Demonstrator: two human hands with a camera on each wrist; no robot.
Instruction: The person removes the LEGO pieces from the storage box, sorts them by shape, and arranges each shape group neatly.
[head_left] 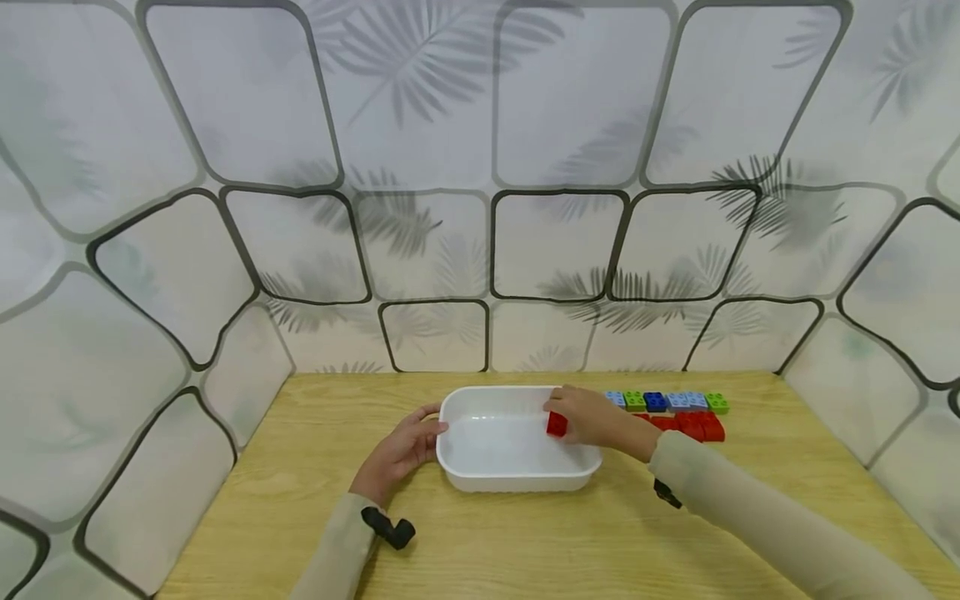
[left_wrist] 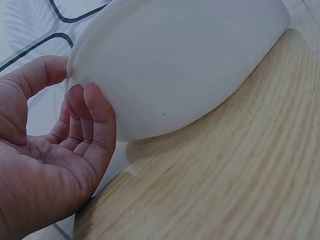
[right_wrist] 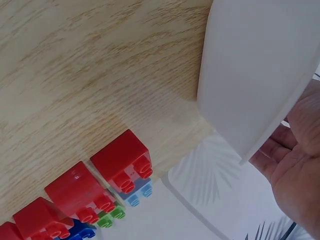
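Observation:
A white plastic basin [head_left: 517,482] with rounded corners rests on the table. At its left end my left hand [head_left: 405,448] holds the rim. In the left wrist view, the thumb of my left hand [left_wrist: 60,145] lies at the rim and the curled fingers touch the outer wall of the basin [left_wrist: 190,65]. My right hand [head_left: 596,417] pinches a red toy building block [head_left: 557,424] over the basin's right part. In the right wrist view, the basin wall [right_wrist: 255,65] hides that block and the fingertips of my right hand [right_wrist: 295,160].
Right of the basin stands a back row of light blue, green and dark blue blocks [head_left: 655,402]. Several red blocks [head_left: 701,426] line up in front of it, partly behind my right forearm. Patterned wall covering [head_left: 540,333] borders the wooden table [head_left: 487,542] behind and on both sides.

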